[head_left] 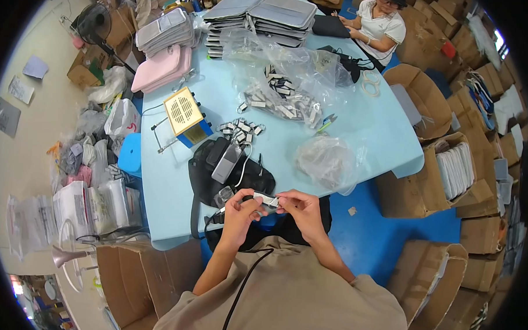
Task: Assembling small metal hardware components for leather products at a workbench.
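Observation:
Close in front of my body, at the table's near edge, both hands hold one small light-grey and dark rectangular piece [266, 199]. Its exact kind is too small to make out. My left hand [243, 209] pinches the left end between thumb and fingers. The right end sits in the fingertips of my right hand [302, 210]. Just beyond lies a black bag [253, 180] with a grey power bank [227, 164] and a white cable [244, 168] on it. A pile of small white-and-dark pieces [241, 131] is behind these.
On the light-blue table [381, 134] stand a gold-and-blue box [187, 117], a clear bag of small pieces [284, 99], a crumpled plastic bag [327, 161] and stacked grey sleeves [260, 16]. Cardboard boxes [432, 176] line the right. Another person [380, 26] sits at the far right.

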A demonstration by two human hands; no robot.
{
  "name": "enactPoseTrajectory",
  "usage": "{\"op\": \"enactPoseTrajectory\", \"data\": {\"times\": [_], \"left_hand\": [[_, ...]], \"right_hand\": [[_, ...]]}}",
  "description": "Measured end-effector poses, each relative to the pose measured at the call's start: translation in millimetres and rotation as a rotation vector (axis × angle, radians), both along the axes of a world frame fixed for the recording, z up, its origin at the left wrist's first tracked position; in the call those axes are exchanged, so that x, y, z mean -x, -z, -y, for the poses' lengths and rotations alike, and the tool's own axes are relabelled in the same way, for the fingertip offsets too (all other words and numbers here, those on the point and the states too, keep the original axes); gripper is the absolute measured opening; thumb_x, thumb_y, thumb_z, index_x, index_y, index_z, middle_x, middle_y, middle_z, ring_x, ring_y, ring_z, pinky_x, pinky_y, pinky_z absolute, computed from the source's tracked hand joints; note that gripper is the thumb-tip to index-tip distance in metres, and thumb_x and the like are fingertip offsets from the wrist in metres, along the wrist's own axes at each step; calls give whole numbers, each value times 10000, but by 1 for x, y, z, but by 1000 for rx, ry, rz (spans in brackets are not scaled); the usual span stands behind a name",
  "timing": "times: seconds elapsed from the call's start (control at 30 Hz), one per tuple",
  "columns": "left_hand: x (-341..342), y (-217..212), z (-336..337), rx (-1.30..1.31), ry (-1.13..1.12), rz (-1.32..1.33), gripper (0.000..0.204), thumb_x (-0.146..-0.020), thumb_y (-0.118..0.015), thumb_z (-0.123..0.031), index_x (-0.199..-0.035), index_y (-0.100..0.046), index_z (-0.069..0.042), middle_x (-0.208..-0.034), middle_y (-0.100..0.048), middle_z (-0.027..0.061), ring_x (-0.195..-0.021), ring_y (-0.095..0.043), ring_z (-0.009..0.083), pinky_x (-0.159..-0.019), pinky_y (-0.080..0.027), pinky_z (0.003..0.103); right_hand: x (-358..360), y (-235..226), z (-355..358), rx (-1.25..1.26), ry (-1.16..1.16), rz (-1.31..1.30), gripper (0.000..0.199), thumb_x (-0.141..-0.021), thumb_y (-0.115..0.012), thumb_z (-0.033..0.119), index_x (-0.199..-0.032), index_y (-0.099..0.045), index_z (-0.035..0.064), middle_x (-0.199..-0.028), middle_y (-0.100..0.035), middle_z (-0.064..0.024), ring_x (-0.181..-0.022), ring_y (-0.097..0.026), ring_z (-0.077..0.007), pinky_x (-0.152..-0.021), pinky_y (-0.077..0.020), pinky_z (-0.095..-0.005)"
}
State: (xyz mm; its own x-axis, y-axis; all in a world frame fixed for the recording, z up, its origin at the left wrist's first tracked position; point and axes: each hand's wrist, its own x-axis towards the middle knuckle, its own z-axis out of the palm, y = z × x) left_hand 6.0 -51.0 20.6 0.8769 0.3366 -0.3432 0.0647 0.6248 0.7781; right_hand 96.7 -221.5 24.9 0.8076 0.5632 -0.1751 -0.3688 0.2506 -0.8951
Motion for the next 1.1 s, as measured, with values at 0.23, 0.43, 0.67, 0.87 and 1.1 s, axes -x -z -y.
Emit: {"op": "enactPoseTrajectory", "data": {"times": [0.23,0.43,0.67,0.87,1.1], "left_hand": [[3,9,-6,237,205,-49,266,-936,-705,-34,-1185,-619,9,-914,-732,106,-710,-713,163,-596,-557,227],[6,15,1,396,235,-19,261,-956,-693,-46,-1194,-615,23,-959,-734,111,-764,-721,168,-686,-582,241],[4,12,15,85,72,38,203,-971,-678,-46,-1151,-643,42,-1016,-739,131,-854,-726,181,-802,-585,268],[5,5,22,40,-21,105,181,-1001,-652,-76,-1083,-675,83,-1081,-719,155,-925,-711,176,-865,-570,288],[13,25,18,-261,54,268,349,-906,-727,47,-1247,-654,48,-1285,-599,80,-999,-643,121,-889,-536,270]], "right_hand": [[-3,1,4,-38,-144,118,150,-954,-697,17,-1080,-752,-43,-947,-693,-94,-809,-667,-140,-717,-610,-274],[0,9,4,-28,-144,55,159,-964,-682,17,-1096,-743,-49,-941,-687,-90,-820,-659,-133,-719,-608,-273],[13,30,5,84,59,263,170,-949,-706,22,-1105,-735,-41,-1017,-669,-99,-973,-630,-124,-795,-575,-259],[12,25,0,72,93,241,226,-897,-731,-57,-1120,-746,-28,-1018,-675,-92,-936,-665,-137,-795,-571,-261],[13,6,2,108,-16,250,302,-862,-627,-179,-1105,-747,-47,-1055,-700,-116,-949,-687,-150,-816,-570,-265]]}}
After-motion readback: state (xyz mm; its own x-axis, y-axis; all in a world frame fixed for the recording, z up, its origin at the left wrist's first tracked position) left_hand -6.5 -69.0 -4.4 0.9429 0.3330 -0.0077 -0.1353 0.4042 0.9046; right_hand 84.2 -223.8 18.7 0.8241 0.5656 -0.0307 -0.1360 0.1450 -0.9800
